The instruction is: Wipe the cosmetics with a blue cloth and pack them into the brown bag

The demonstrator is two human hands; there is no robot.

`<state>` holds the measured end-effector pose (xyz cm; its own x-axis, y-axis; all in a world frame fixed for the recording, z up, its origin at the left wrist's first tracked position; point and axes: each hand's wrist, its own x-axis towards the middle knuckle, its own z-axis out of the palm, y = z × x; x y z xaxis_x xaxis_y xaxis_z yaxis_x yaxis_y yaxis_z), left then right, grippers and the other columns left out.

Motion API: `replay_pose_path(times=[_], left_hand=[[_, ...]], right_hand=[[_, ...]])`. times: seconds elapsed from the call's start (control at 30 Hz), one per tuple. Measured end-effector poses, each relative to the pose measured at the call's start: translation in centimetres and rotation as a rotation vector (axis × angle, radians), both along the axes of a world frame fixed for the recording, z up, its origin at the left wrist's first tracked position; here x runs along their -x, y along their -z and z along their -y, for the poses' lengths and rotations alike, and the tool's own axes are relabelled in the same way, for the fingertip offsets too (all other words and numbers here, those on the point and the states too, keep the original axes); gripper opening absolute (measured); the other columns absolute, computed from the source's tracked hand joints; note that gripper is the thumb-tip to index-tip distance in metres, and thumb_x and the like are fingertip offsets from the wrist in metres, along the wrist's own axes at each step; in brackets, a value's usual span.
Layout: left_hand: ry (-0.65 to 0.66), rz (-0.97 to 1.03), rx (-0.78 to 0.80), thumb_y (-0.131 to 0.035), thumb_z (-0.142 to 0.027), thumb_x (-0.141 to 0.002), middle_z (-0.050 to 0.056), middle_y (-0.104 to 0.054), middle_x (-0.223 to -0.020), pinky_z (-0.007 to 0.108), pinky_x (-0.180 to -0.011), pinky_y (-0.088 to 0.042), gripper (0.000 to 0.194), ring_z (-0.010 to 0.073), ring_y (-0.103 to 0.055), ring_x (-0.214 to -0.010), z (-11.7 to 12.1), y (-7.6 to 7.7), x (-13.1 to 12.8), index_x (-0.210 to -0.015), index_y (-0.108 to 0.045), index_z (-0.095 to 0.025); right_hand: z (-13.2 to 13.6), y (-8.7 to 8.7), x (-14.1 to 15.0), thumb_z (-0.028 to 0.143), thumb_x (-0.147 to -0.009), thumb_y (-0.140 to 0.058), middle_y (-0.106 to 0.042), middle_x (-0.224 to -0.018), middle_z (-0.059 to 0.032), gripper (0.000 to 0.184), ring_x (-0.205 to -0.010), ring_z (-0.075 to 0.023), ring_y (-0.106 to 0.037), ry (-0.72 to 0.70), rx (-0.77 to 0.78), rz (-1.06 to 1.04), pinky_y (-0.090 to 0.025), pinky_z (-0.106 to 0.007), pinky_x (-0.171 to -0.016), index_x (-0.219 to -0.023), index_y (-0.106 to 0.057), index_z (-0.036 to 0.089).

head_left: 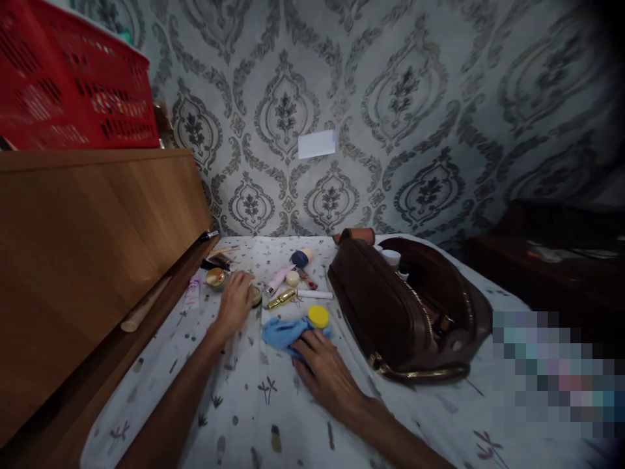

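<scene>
Fingers of the right hand (325, 371) press blue cloth (283, 333), bag (381, 299) rightward; left's (236, 303) grip unclear.

Head view: no text, brand, number or sign legible. Pink-and-white tube (192, 291): small printed marks, too blurred to read. Gold cosmetic tube (281, 299): surface detail too small to resolve as lettering. Yellow lid (318, 316): no readable characters. White rectangle (317, 144) on the patterned wall (405, 91): no readable characters.
</scene>
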<state>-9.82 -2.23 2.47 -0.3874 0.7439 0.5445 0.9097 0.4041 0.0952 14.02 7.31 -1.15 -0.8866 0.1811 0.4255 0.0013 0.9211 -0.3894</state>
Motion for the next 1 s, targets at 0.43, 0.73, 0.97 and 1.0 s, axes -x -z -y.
replay_pose_path(times=[0.43,0.73,0.97,1.0], left_hand=[[-0.289,-0.210,0.475,-0.034,-0.008,-0.090,0.023,-0.067,-0.116,0.059,-0.100,-0.032,0.040,0.0363,-0.060,-0.110,-1.6,-2.2,5.0,-0.109,-0.069,-0.009],[-0.279,-0.207,0.710,-0.041,-0.007,-0.090,0.024,-0.070,-0.108,0.053,-0.089,-0.044,0.032,0.0357,-0.065,-0.104,-3.5,-3.2,5.6,-0.104,-0.070,-0.007],[-0.297,-0.198,0.820,-0.059,-0.038,-0.094,0.008,-0.068,-0.111,0.043,-0.091,-0.052,0.028,0.0214,-0.065,-0.102,-4.1,-3.1,6.9,-0.106,-0.065,-0.013],[-0.294,-0.200,0.821,-0.059,-0.038,-0.094,0.009,-0.067,-0.112,0.044,-0.091,-0.052,0.028,0.0217,-0.064,-0.103,-4.1,-3.1,6.9,-0.106,-0.065,-0.013]], right_hand=[[-0.5,0.2,-0.4,0.012,-0.089,-0.055,-0.063,-0.109,-0.0084,0.025,-0.103,-0.0248,-0.056,-0.024,0.114,0.007,-0.049,-0.045,-0.095,-0.109,-0.066,0.022],[-0.5,0.1,-0.7,0.012,-0.090,-0.056,-0.062,-0.106,-0.0079,0.020,-0.101,-0.0235,-0.053,-0.010,0.110,0.031,-0.049,-0.040,-0.091,-0.106,-0.066,0.019],[-0.8,0.2,-0.7,0.015,-0.091,-0.055,-0.062,-0.105,-0.0077,0.019,-0.100,-0.0229,-0.054,-0.034,0.092,0.005,-0.049,-0.039,-0.089,-0.106,-0.065,0.020],[-0.9,0.3,-0.7,0.015,-0.091,-0.056,-0.062,-0.105,-0.0078,0.019,-0.100,-0.0229,-0.054,-0.036,0.092,0.000,-0.049,-0.039,-0.089,-0.106,-0.065,0.020]])
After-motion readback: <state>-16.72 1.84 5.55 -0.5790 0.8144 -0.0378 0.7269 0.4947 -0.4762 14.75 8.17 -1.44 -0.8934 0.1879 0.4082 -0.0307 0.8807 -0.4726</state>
